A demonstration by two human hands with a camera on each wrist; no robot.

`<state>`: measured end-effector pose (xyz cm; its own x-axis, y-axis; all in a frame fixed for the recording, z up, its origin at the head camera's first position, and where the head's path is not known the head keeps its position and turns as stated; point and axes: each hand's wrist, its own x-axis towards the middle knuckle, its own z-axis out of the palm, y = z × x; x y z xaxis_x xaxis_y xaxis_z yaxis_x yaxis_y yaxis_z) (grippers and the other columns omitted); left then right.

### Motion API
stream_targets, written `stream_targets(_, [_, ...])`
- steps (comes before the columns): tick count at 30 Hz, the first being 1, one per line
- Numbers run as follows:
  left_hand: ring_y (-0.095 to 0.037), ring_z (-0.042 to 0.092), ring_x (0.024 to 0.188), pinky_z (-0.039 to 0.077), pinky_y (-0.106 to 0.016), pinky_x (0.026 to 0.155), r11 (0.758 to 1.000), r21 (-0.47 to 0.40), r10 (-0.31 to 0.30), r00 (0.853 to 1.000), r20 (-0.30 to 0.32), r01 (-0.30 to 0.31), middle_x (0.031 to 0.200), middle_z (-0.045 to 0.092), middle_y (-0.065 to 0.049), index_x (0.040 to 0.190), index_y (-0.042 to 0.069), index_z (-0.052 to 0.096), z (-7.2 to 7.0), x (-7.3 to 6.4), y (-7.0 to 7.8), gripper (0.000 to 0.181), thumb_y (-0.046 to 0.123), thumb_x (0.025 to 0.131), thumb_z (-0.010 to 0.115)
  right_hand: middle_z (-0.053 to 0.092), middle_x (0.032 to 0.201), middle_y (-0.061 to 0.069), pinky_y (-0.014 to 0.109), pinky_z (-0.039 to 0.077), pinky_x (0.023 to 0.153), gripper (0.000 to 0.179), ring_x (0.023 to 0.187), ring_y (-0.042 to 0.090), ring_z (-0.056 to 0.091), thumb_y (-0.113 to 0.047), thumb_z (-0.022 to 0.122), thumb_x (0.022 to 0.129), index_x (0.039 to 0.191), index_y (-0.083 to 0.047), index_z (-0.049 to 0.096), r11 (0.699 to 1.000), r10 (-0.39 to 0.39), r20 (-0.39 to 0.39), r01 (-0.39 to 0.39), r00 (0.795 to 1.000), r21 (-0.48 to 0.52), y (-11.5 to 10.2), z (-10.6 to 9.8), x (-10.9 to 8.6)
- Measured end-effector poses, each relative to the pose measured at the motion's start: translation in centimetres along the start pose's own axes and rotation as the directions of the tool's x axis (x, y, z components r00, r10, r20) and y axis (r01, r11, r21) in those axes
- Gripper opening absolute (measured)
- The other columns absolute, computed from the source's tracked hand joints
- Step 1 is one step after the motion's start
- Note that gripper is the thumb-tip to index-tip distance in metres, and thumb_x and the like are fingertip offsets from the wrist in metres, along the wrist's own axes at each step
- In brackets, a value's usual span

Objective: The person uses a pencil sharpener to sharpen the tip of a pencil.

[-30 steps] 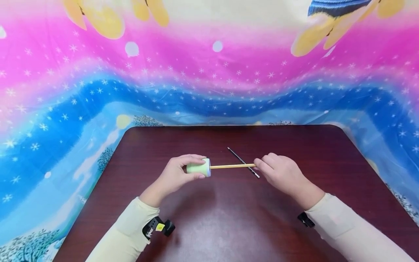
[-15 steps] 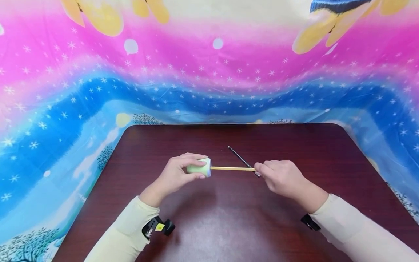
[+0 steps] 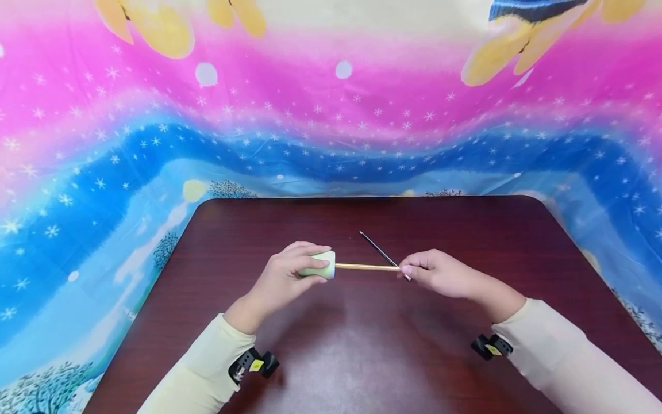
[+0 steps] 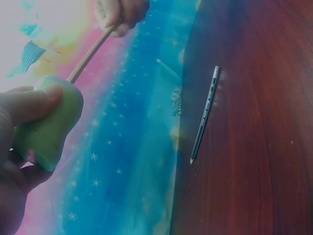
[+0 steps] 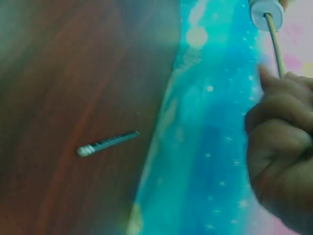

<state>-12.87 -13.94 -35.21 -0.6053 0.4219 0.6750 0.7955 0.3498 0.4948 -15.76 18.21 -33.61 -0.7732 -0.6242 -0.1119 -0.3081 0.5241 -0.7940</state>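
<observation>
My left hand (image 3: 281, 279) grips a small pale green pencil sharpener (image 3: 318, 264), thumb on the near side and fingers over the far side. A yellow pencil (image 3: 367, 267) runs level from the hole in its white end face (image 5: 268, 20). At the other end of the pencil, my right hand (image 3: 439, 273) pinches it between thumb and curled fingers. Both things are held up above the table. The tip inside the sharpener is hidden. In the left wrist view, the sharpener (image 4: 54, 122) shows a waisted body under my thumb.
A dark pencil (image 3: 380, 250) lies slantwise on the brown table (image 3: 258, 230), behind the yellow one in the head view. A printed cloth (image 3: 331, 132) in pink and blue hangs around the table's back and sides. Each wrist wears a black camera (image 3: 253, 363) on a strap.
My right hand has dipped and then turned about the pencil's length, so its thumb now faces the camera. The left hand and sharpener stay nearly in place, tilting slightly.
</observation>
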Motion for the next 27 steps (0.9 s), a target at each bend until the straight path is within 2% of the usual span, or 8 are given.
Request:
stream_targets(4, [-0.027, 0.062, 0.107, 0.056, -0.025, 0.073, 0.993, -0.014, -0.12, 0.993, -0.007, 0.12, 0.112, 0.07, -0.013, 0.097, 0.0, 0.075, -0.1, -0.1, 0.1, 0.033, -0.002, 0.066, 0.085, 0.063, 0.081, -0.005, 0.031, 0.048, 0.058, 0.034, 0.065, 0.008, 0.056, -0.025, 0.066, 0.092, 0.123, -0.01, 0.063, 0.904, -0.224, -0.192, 0.129, 0.956, -0.408, 0.1, 0.5, 0.0])
stream_targets(6, [-0.026, 0.063, 0.107, 0.056, -0.026, 0.074, 0.977, -0.053, -0.205, 0.979, -0.004, 0.205, 0.114, 0.069, -0.012, 0.1, 0.001, 0.075, -0.1, -0.2, 0.0, 0.033, -0.001, 0.068, 0.085, 0.065, 0.089, -0.004, 0.032, 0.049, 0.059, 0.032, 0.07, 0.01, 0.058, -0.032, 0.062, 0.095, 0.12, -0.012, 0.065, 0.756, -0.449, -0.277, 0.196, 0.85, -0.625, 0.6, 1.0, 0.0])
stream_targets(9, [-0.025, 0.062, 0.108, 0.055, -0.027, 0.075, 0.918, -0.17, -0.36, 0.933, 0.029, 0.359, 0.116, 0.069, -0.01, 0.104, 0.003, 0.075, -0.2, -0.5, -0.1, 0.035, 0.001, 0.07, 0.084, 0.063, 0.087, 0.002, 0.033, 0.049, 0.051, 0.028, 0.068, 0.016, 0.06, -0.031, 0.052, 0.1, 0.105, -0.009, 0.069, 0.522, -0.743, -0.284, 0.259, 0.606, -0.813, 1.5, 1.8, 0.4])
stream_targets(12, [-0.025, 0.061, 0.109, 0.054, -0.026, 0.078, 0.829, -0.265, -0.489, 0.868, 0.087, 0.493, 0.119, 0.067, -0.009, 0.108, 0.004, 0.073, -0.4, -0.8, -0.2, 0.037, 0.004, 0.073, 0.083, 0.056, 0.075, 0.004, 0.029, 0.041, 0.042, 0.033, 0.056, 0.018, 0.051, -0.026, 0.044, 0.104, 0.095, -0.007, 0.069, 0.366, -0.879, -0.235, 0.268, 0.416, -0.891, 1.8, 2.5, 1.2])
stream_targets(17, [-0.028, 0.061, 0.11, 0.054, -0.027, 0.079, 0.79, -0.298, -0.518, 0.843, 0.145, 0.536, 0.12, 0.066, -0.012, 0.11, 0.002, 0.072, -0.8, -0.9, -0.3, 0.038, 0.003, 0.074, 0.082, 0.039, 0.062, 0.003, 0.023, 0.021, 0.037, 0.029, 0.048, 0.015, 0.027, -0.019, 0.045, 0.103, 0.086, -0.004, 0.063, 0.271, -0.939, -0.194, 0.26, 0.285, -0.927, 1.8, 3.3, 1.7])
stream_targets(20, [-0.029, 0.061, 0.11, 0.053, -0.026, 0.079, 0.791, -0.301, -0.51, 0.846, 0.158, 0.533, 0.12, 0.066, -0.013, 0.109, 0.0, 0.072, -1.0, -0.8, -0.2, 0.037, 0.002, 0.074, 0.082, 0.038, 0.061, 0.002, 0.023, 0.02, 0.035, 0.03, 0.047, 0.016, 0.027, -0.018, 0.044, 0.103, 0.083, -0.004, 0.061, 0.288, -0.932, -0.213, 0.246, 0.293, -0.925, 1.7, 3.6, 1.5])
stream_targets(22, [-0.029, 0.061, 0.11, 0.053, -0.026, 0.081, 0.803, -0.299, -0.493, 0.856, 0.156, 0.517, 0.12, 0.066, -0.014, 0.108, -0.001, 0.072, -0.9, -0.8, -0.2, 0.036, 0.002, 0.074, 0.081, 0.042, 0.062, 0.001, 0.024, 0.024, 0.034, 0.032, 0.046, 0.016, 0.034, -0.021, 0.042, 0.104, 0.083, -0.006, 0.06, 0.338, -0.906, -0.244, 0.241, 0.347, -0.91, 1.6, 3.8, 1.3])
stream_targets(27, [-0.026, 0.062, 0.109, 0.054, -0.025, 0.082, 0.909, -0.208, -0.353, 0.932, 0.08, 0.362, 0.117, 0.068, -0.012, 0.103, 0.0, 0.074, -0.6, -0.7, 0.0, 0.033, -0.001, 0.072, 0.082, 0.061, 0.072, -0.004, 0.028, 0.046, 0.048, 0.025, 0.059, 0.011, 0.056, -0.021, 0.048, 0.101, 0.088, -0.008, 0.065, 0.617, -0.693, -0.339, 0.281, 0.636, -0.735, 0.8, 3.5, 0.5])
